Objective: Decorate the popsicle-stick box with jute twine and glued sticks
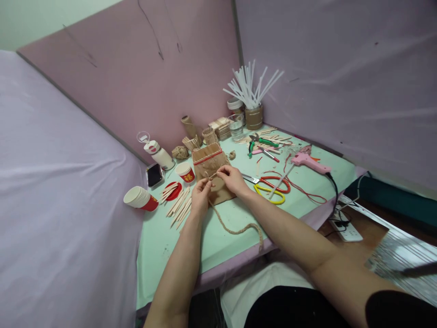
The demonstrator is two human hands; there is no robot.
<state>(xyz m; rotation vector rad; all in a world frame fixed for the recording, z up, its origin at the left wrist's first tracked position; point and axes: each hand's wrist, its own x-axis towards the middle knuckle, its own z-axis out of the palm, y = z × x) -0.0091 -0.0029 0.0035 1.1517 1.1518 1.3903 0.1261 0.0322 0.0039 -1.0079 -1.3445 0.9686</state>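
Both my hands are at a small brown craft piece point(210, 157) with a red band near its top, standing on the table. My left hand point(201, 193) pinches a twine rope point(232, 231) at the piece's front. Pinched fingers of my right hand point(232, 178) hold the same twine a little further right, and a short stretch of it runs between the two hands. From under my left hand the rope trails down and right across the table to its front edge. A flat brown base shows partly behind my hands.
Scissors point(273, 184) with red and yellow handles lie right of my hands, near a pink glue gun point(310, 162) and green-handled pliers point(262, 142). Wooden sticks point(180, 207), a paper cup point(185, 173) and stacked cups point(140, 198) are on the left. White sticks point(252, 86) stand at the back.
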